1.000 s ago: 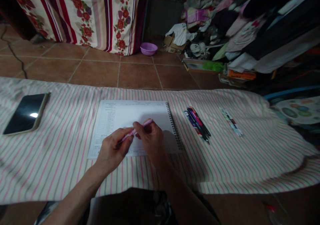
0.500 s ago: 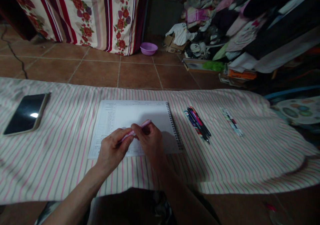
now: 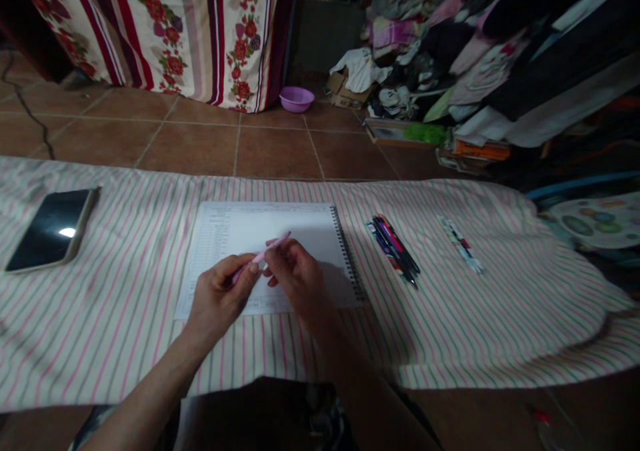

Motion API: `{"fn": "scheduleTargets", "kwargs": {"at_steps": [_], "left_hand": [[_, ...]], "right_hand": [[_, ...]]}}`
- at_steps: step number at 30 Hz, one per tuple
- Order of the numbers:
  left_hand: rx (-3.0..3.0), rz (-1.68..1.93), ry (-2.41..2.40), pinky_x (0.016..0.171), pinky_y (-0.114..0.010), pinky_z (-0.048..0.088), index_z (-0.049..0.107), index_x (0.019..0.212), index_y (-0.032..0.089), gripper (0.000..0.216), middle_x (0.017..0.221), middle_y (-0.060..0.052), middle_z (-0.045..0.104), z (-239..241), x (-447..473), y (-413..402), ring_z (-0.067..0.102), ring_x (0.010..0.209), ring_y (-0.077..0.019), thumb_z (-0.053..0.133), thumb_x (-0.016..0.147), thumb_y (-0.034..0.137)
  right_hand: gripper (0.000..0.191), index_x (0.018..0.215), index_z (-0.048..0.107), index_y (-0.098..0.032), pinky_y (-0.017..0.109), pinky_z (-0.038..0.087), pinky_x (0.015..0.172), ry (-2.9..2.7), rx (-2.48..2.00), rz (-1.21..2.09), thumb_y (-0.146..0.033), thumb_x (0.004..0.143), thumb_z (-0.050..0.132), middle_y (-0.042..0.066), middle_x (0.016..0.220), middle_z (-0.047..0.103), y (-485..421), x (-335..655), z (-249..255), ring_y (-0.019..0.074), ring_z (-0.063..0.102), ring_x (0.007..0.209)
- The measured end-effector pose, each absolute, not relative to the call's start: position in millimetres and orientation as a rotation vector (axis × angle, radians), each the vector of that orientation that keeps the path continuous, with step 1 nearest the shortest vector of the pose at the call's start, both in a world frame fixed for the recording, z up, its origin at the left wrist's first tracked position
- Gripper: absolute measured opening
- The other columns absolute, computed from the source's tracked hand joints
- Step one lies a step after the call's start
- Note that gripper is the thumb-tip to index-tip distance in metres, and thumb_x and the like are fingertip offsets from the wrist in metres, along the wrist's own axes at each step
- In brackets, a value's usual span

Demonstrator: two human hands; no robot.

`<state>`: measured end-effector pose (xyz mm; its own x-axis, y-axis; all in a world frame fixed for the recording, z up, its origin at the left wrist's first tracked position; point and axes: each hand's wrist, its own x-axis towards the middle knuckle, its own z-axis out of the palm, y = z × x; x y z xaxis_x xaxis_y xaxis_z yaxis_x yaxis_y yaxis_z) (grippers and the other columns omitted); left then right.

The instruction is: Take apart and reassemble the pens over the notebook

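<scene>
A slim pink pen [image 3: 261,256] is held slantwise in the head view, its dark tip pointing up to the right. My left hand [image 3: 221,295] is closed around its lower left end. Near the upper end, the thumb and fingers of my right hand [image 3: 300,274] pinch the pen, with the other fingers loosely curled. Both hands are above a spiral-bound notebook [image 3: 283,217], which lies flat with its coil on the right. Printed lines run down the page's left side; the hands and their shadow cover part of it.
Right of the notebook lie several pens [image 3: 395,247] in a bundle and a patterned white strip-like item [image 3: 460,245]. A phone or tablet [image 3: 47,227] rests at the left on the striped cloth [image 3: 135,251]. Beyond are a purple basin [image 3: 297,100] and piled clothes [image 3: 395,31].
The pen and both hands have shifted slightly left. My right hand's fingers have loosened and spread a little, so more of the pen's upper end shows.
</scene>
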<state>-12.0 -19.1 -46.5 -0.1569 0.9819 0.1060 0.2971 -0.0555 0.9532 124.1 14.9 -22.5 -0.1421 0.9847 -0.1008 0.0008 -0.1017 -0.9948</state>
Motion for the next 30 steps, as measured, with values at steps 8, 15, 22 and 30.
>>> {"fn": "scheduleTargets", "kwargs": {"at_steps": [8, 15, 22, 30], "left_hand": [[1.266, 1.246, 1.456, 0.048, -0.021, 0.040, 0.070, 0.094, 0.020, 0.024, 0.064, 0.002, 0.059, -51.6, -15.2, -18.7, 0.048, 0.054, -0.0086, 0.063, 0.082, 0.038], [1.219, 1.270, 1.414, 0.051, -0.021, 0.043, 0.071, 0.095, 0.019, 0.024, 0.067, 0.000, 0.061, -54.2, -14.9, -19.2, 0.052, 0.058, -0.0101, 0.065, 0.080, 0.037], [1.199, 1.274, 1.411, 0.049, -0.021, 0.042, 0.071, 0.093, 0.018, 0.025, 0.064, 0.001, 0.062, -53.6, -15.2, -18.4, 0.051, 0.054, -0.0095, 0.066, 0.079, 0.038], [1.319, 1.243, 1.455, 0.049, -0.021, 0.043, 0.070, 0.091, 0.018, 0.025, 0.072, -0.002, 0.064, -53.6, -13.2, -20.0, 0.054, 0.059, -0.0112, 0.062, 0.082, 0.040]], "right_hand": [[0.030, 0.101, 0.069, -0.020, 0.021, 0.046, 0.049, -1.171, -1.138, 1.501, -0.037, 0.078, 0.060, -0.005, 0.059, 0.055, 15.4, 125.8, -19.2, 0.0075, 0.051, 0.050], [0.023, 0.096, 0.072, -0.023, 0.021, 0.042, 0.051, -1.103, -1.137, 1.543, -0.035, 0.077, 0.065, -0.006, 0.057, 0.053, 15.6, 127.0, -20.9, 0.0066, 0.048, 0.050], [0.032, 0.100, 0.071, -0.024, 0.021, 0.039, 0.052, -0.914, -1.049, 1.595, -0.043, 0.075, 0.067, -0.004, 0.062, 0.054, 17.5, 127.3, -20.6, 0.0079, 0.047, 0.056], [0.023, 0.087, 0.075, -0.024, 0.023, 0.036, 0.054, -0.868, -1.111, 1.513, -0.038, 0.069, 0.071, -0.005, 0.058, 0.053, 19.1, 128.2, -21.0, 0.0075, 0.042, 0.054]]}}
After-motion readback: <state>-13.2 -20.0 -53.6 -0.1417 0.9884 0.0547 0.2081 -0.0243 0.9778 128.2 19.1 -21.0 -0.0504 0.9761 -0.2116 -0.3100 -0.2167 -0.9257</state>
